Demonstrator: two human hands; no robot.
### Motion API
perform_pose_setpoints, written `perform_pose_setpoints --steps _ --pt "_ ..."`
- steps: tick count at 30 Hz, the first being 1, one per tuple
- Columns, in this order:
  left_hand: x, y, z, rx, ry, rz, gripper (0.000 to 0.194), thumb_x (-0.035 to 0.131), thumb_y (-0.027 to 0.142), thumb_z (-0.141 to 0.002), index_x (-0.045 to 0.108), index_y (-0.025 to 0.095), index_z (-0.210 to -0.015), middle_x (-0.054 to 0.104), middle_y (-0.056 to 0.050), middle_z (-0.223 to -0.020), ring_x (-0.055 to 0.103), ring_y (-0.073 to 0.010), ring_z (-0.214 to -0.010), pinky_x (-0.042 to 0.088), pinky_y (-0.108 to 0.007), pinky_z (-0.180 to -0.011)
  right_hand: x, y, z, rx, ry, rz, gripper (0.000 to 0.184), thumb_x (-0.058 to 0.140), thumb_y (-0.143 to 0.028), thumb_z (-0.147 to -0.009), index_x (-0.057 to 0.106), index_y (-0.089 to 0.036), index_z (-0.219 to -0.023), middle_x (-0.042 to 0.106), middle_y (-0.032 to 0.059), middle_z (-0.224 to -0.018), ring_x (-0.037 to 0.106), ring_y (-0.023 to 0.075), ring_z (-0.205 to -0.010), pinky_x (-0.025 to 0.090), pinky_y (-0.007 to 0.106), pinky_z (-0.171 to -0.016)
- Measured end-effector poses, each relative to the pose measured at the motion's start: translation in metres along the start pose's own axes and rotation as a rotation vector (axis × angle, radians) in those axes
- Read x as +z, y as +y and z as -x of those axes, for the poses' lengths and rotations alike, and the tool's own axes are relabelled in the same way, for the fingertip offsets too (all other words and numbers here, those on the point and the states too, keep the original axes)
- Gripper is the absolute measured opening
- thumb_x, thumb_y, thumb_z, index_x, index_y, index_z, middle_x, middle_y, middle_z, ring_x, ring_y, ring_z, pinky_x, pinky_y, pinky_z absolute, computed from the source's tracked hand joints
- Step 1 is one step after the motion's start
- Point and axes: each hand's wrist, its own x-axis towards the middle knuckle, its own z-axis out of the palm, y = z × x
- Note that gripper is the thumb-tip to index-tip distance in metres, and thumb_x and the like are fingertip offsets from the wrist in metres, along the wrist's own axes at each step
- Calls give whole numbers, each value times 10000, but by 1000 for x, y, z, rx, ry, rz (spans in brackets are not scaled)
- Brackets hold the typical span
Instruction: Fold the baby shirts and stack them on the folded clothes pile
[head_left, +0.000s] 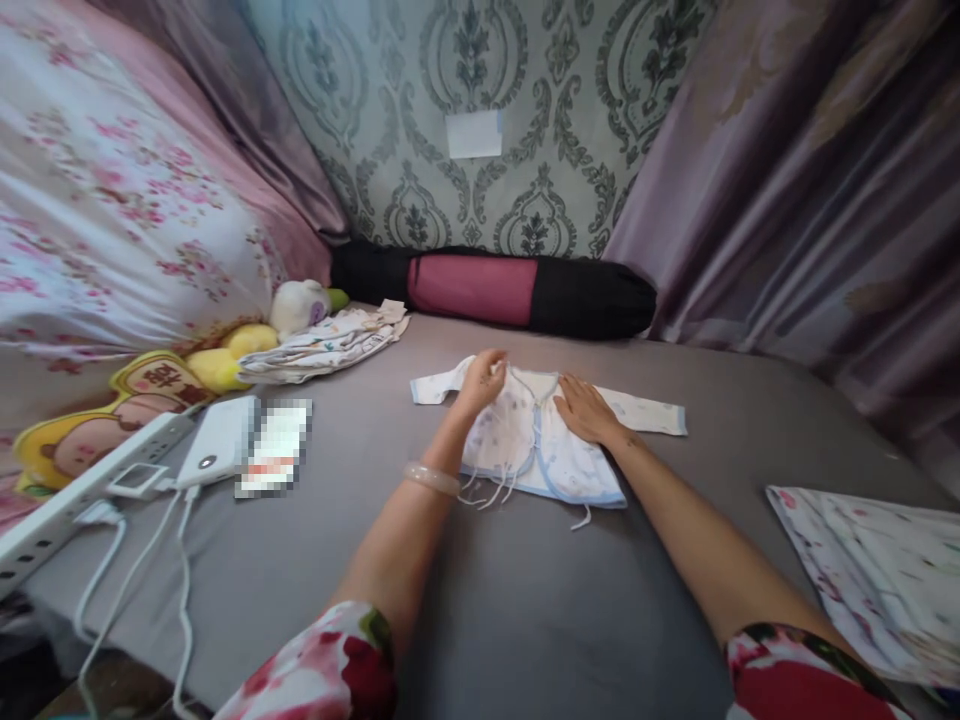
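Observation:
A small white baby shirt (499,435) with blue trim and thin tie strings lies spread on the grey sheet, its sleeves out to both sides. At the shoulder on the left of the shirt, my left hand (486,380) has its fingers curled together on the fabric; the fingertips are partly hidden. Flat on the other shoulder, near the neckline, rests my right hand (586,408) with its fingers stretched out. The strings hang loose below the shirt's lower hem.
Folded clothes (330,345) lie at the back left beside plush toys (300,305). A power strip (97,480) with cables and a white power bank (219,440) sit on the left. More folded cloth (877,570) lies at right. A long black and maroon bag (472,290) lines the wall.

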Motion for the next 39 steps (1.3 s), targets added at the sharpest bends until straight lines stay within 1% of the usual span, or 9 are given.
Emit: perform_pose_setpoints --steps 5,8,11,15,18,22,27,34,39 --pt "-62 -42 17 -325 240 -365 311 448 221 -886 648 175 -1120 663 -118 -1104 563 -249 -1116 399 -403 -1010 -8 3 -2 -12 -70 0 609 279 -426 -976 294 -121 -1504 234 128 -1583 184 238 -1464 169 404 -1186" --pt "-74 -59 30 -533 281 -456 340 465 296 -890 636 188 -1162 619 -152 -1161 517 -304 -1162 398 -423 -979 -22 0 -6 -17 -124 10 578 394 -434 -937 411 -157 -1444 308 133 -1555 267 263 -1436 226 425 -1157" --pt "-74 -65 37 -643 290 -484 385 476 370 -892 636 160 -1172 583 -193 -1209 491 -343 -1182 398 -441 -961 -37 -14 -14 -34 -90 26 419 484 -363 -892 604 -185 -1252 480 131 -1444 429 285 -1329 299 431 -1093" --pt "-70 -66 37 -659 287 -495 391 493 401 -885 666 143 -1124 571 -209 -1219 481 -365 -1184 386 -460 -968 -44 -51 -37 37 24 -62 328 407 -275 -925 714 -203 -1017 695 90 -1129 602 254 -1104 408 338 -931" --pt "-70 -67 36 -653 287 -497 377 502 396 -879 669 152 -1113 568 -204 -1220 479 -368 -1186 381 -467 -975 -40 -79 -61 193 8 -184 353 399 -316 -932 731 -199 -900 731 76 -967 655 233 -969 446 279 -800" --pt "-73 -69 36 -659 259 -497 352 516 372 -861 665 158 -1096 563 -199 -1217 487 -358 -1182 394 -456 -966 -31 -100 -91 418 32 -267 368 437 -398 -919 727 -188 -1003 715 128 -1065 632 269 -1078 453 341 -871" --pt "-73 -72 33 -676 244 -476 279 532 319 -832 657 166 -1029 573 -202 -1206 491 -366 -1180 393 -475 -961 -23 -107 -113 573 28 -368 414 541 -433 -860 686 -154 -1130 647 194 -1214 595 326 -1155 451 422 -929" --pt "-75 -79 28 -662 256 -382 122 507 281 -835 601 223 -886 656 -114 -1009 555 -325 -1107 409 -457 -929 -15 -104 -122 571 8 -403 353 579 -349 -828 680 -179 -1120 659 166 -1190 600 305 -1149 464 408 -928" --pt "-84 -86 27 -602 439 -216 170 484 294 -859 555 211 -989 659 -81 -929 629 -255 -920 465 -344 -798 -9 -106 -113 538 53 -375 320 452 -328 -923 648 -174 -1123 627 158 -1229 572 286 -1175 424 431 -970"
